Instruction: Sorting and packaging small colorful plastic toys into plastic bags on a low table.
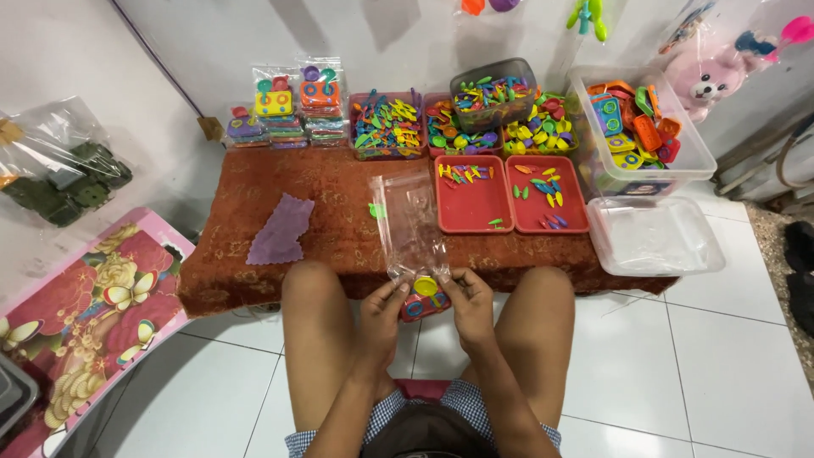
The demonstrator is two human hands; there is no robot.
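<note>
Head view: the left hand (383, 305) and right hand (465, 298) both pinch a small toy set (424, 298) of coloured plastic pieces at the bottom of a clear bag (409, 222), just off the bench (339, 229) edge, seemingly to seat it; two red trays (475, 212) keep loose parts within reach; fingertips partly hide the toy's shape.

toy (424, 298) partly hidden by fingers (448, 287), bin pieces (386, 123) too small to tell, plush (708, 72) behind plastic
</note>
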